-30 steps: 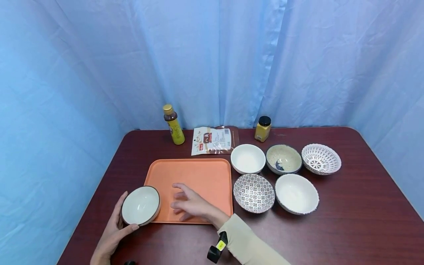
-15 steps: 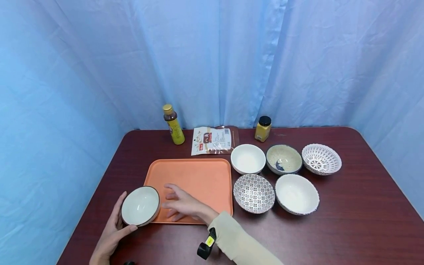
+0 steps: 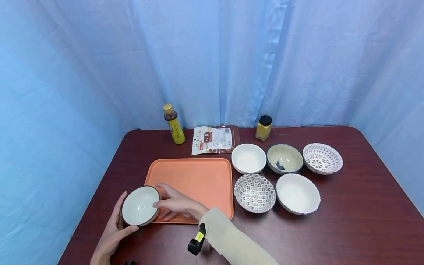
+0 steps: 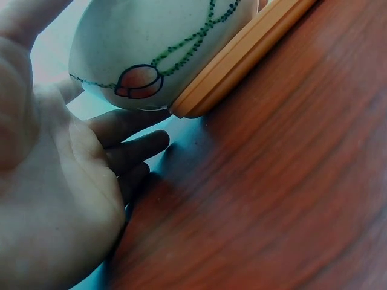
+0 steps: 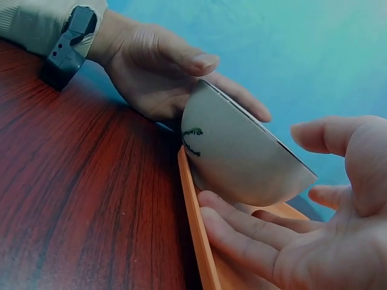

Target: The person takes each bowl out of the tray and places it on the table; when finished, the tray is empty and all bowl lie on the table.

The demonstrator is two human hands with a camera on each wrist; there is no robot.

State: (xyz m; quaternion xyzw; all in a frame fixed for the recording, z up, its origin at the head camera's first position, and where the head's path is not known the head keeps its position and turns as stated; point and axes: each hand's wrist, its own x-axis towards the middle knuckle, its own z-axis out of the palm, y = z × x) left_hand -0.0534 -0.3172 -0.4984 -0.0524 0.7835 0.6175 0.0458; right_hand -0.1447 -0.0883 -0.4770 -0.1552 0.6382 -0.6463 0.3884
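Note:
A bowl, pale inside with a dark rim, is tilted over the left front corner of the orange tray. In the left wrist view the bowl's outer wall shows a green dotted vine and a reddish painted shape. My left hand holds the bowl from the left, its thumb at the near rim and fingers round the far side. From the right comes my right hand. Its fingers reach beneath the bowl, while its thumb stands just off the rim in the right wrist view.
Right of the tray stand a white bowl, a speckled bowl, a patterned bowl, a wide white bowl and a latticed bowl. Behind are a bottle, a food pouch and a yellow jar.
My right hand has moved left across the tray to the bowl, its thumb now overlapping the bowl's right rim. The left hand and bowl have stayed almost still.

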